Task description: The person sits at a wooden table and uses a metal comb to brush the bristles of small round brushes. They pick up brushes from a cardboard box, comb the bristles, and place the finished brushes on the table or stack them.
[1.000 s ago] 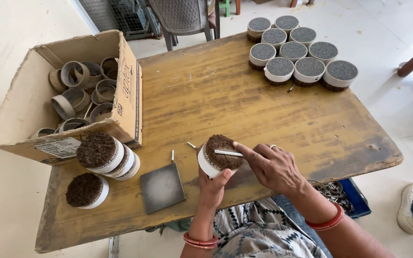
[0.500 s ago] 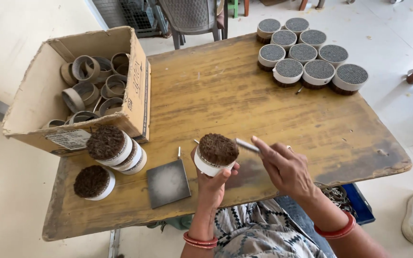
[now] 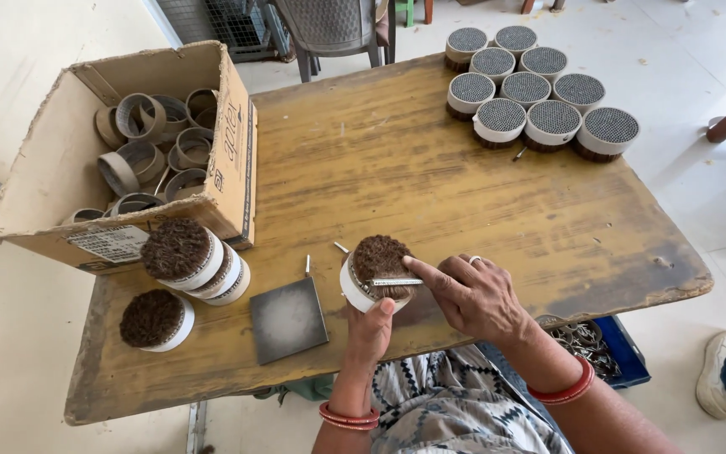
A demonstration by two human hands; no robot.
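- Firstly, at ten o'clock: cardboard box (image 3: 69,181) holding empty rings; fibre-filled rings (image 3: 180,252) stacked just below it.
- Grey metal plate (image 3: 288,319) lies flat at seven o'clock.
- Left hand (image 3: 371,324) grips the brown-filled ring (image 3: 377,269) from beneath, fingers curled, thumb on its rim.
- Right hand (image 3: 474,296) pinches a thin metal strip (image 3: 395,282) against the filling.
- One o'clock: mesh-topped rings (image 3: 539,105) clustered.

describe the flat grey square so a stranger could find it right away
On the wooden table, look at the near edge, just left of the left hand. The grey square plate lies flat there, the only thin, dark, angular thing among round fibre-filled rings.
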